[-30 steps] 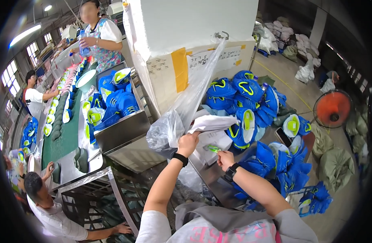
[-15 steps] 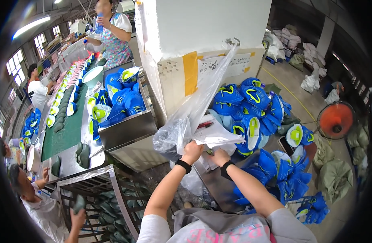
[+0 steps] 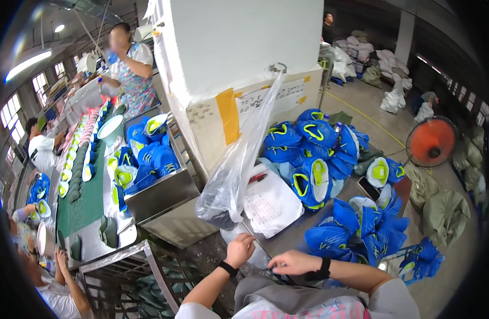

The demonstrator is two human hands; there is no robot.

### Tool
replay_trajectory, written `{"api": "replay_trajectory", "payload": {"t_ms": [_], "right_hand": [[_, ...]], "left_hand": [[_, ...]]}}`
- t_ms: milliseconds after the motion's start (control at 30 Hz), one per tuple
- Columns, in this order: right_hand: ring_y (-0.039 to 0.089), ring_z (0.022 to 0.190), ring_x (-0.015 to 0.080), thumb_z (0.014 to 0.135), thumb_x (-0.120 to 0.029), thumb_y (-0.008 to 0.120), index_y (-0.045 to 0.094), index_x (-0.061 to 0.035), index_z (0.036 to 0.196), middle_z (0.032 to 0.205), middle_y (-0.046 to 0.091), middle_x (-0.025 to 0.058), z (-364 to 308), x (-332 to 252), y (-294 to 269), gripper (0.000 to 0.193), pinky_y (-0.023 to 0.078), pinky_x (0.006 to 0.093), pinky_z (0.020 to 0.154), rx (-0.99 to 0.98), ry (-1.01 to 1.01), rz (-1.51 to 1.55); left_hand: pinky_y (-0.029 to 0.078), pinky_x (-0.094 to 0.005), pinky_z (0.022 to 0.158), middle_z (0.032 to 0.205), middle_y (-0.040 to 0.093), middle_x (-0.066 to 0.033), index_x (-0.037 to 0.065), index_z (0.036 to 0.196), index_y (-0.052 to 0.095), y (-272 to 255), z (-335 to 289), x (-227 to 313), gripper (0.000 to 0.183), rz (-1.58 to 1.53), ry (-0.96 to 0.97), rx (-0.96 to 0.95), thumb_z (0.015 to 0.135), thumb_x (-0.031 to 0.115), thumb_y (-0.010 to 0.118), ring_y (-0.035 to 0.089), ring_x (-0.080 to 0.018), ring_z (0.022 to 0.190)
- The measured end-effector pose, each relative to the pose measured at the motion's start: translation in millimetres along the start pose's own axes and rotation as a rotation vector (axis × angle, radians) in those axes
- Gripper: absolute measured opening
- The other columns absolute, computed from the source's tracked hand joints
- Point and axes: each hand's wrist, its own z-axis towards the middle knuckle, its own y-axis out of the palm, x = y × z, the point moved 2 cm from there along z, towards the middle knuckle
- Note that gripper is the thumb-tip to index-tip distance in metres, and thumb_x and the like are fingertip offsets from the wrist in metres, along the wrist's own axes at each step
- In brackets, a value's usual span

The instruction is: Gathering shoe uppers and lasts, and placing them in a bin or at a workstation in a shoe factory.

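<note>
The person's left hand point(image 3: 239, 250) is at the near edge of the table point(image 3: 292, 232), its fingers bent and close together; whether they pinch anything cannot be told. The right hand point(image 3: 293, 262) hangs just beside it before the apron point(image 3: 289, 290), fingers curled in toward the thumb, and it cannot be told whether something small is between them. The paper point(image 3: 274, 207) lies on the table just beyond the left hand, face up, seemingly so it can be read, with pens point(image 3: 258, 177) on top, probably for easy reach. The bag point(image 3: 226, 194) hangs from a hook point(image 3: 278, 68), which presumably keeps it off the tabletop, while blue shoes point(image 3: 312, 183) are heaped farther right, leaving the paper uncovered.
</note>
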Motion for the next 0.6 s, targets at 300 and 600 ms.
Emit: {"api": "replay_trajectory", "payload": {"t_ms": [300,600], "right_hand": [[0.058,0.072,0.0121,0.085,-0.006,0.040,0.052,-0.0026,0.109,0.090,0.060,0.0052,-1.7,-71.4,16.0,0.028,0.047,0.0228,0.058,-0.124,-0.187,0.363],[0.060,0.071,0.0109,0.088,-0.014,0.044,0.053,-0.0021,0.109,0.090,0.063,0.0066,-129.3,-19.2,40.2,0.026,0.046,0.0208,0.056,0.062,0.144,0.692]], "left_hand": [[0.037,-0.0423,0.084,0.114,0.052,-0.0114,0.005,0.101,0.055,56.8,22.0,9.5,0.043,0.301,0.132,-0.136,0.066,0.029,0.063,0.044,-0.0264,0.112],[0.026,-0.0475,0.094,0.126,0.040,-0.0184,0.004,0.111,0.048,62.1,10.6,20.6,0.052,0.111,0.059,-0.141,0.066,0.024,0.065,0.030,-0.0362,0.122]]}}
